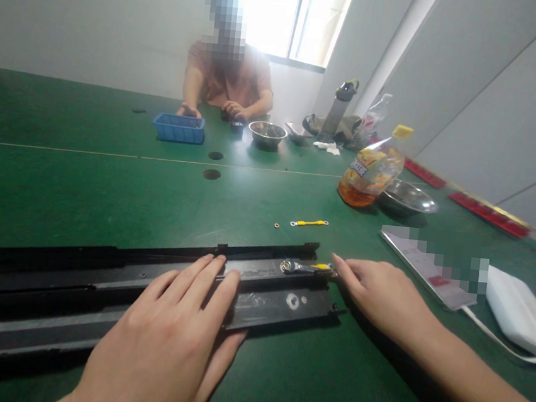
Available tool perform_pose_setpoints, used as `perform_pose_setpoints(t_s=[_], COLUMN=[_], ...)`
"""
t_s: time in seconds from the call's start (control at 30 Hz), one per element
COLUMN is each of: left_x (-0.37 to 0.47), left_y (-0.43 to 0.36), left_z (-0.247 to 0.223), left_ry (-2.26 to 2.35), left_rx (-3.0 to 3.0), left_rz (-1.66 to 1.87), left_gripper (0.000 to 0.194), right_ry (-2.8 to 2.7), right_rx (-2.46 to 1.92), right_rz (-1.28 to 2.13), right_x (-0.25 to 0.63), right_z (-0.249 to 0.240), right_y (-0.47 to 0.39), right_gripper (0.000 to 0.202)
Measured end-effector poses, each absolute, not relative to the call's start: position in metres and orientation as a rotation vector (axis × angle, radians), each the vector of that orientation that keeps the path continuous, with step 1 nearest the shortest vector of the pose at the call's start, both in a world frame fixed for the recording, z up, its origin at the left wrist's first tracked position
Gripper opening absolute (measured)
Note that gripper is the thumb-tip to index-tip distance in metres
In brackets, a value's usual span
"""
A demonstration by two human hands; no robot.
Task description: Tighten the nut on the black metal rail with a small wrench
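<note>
Two long black metal rails (276, 308) lie side by side from the left edge to the middle. My left hand (166, 324) rests over them, fingers across the top and thumb down by the near edge. At the rails' right end my right hand (373, 287) is closed, thumb and fingers pressed together by the end of a wrench-like metal tool (306, 268). The tool's ring sits around a fastener on the far rail, and a yellow piece (322, 267) shows beside it. Behind the rails lie a yellow wire with ring terminals (311, 223) and a small nut (276, 226).
Across the green table (84, 189), a person's hands are near a blue basket (179, 130) and a steel bowl (267, 135). At right are a drink bottle (365, 172), another bowl (408, 200), a phone (425, 267) and a white cabled box (520, 307).
</note>
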State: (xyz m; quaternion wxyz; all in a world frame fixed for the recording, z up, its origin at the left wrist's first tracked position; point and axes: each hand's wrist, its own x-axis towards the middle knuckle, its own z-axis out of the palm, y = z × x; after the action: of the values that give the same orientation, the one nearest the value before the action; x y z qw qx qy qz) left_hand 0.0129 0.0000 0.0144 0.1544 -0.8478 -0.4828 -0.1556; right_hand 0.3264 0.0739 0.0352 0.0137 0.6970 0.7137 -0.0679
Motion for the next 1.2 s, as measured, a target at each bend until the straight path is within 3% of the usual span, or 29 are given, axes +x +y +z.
perform_pose_setpoints(t_s=[1.2], left_x=[0.0110], left_y=[0.0001], left_z=[0.0141], left_ry=[-1.392], left_rx=[-2.430], left_rz=[-0.420], left_gripper=[0.057], right_ry=[2.296], right_rx=[2.163], right_rz=[-0.160], right_x=[0.3292], right_z=[0.0326], right_y=[0.0730], right_gripper=[0.059])
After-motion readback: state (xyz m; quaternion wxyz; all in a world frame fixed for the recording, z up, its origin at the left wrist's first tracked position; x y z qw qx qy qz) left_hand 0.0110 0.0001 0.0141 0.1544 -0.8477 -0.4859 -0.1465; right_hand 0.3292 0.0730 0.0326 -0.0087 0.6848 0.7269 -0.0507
